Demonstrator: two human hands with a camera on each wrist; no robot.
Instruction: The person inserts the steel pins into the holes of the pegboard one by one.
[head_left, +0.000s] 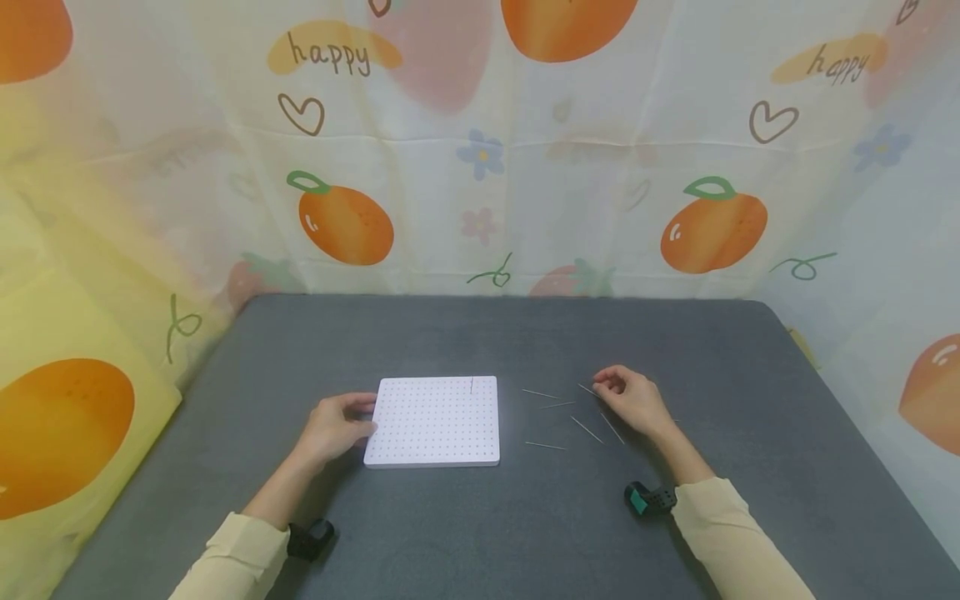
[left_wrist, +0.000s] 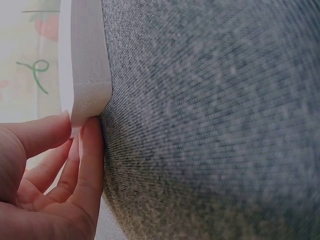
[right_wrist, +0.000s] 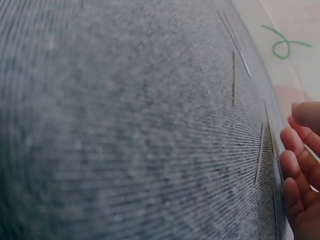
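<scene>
A white board with a grid of small holes lies on the dark table. One thin pin stands upright in it near the far right corner. My left hand holds the board's left edge; in the left wrist view the thumb touches the upper edge and the fingers meet the side. To the right of the board, my right hand hovers low with loosely bent fingers. Their tips are beside a thin metal pin; whether they touch it is unclear. The right wrist view shows nothing held between the fingers.
Several more thin pins lie scattered between board and right hand, among them a pin and a nearer pin. The grey table meets a fruit-printed cloth at its far edge.
</scene>
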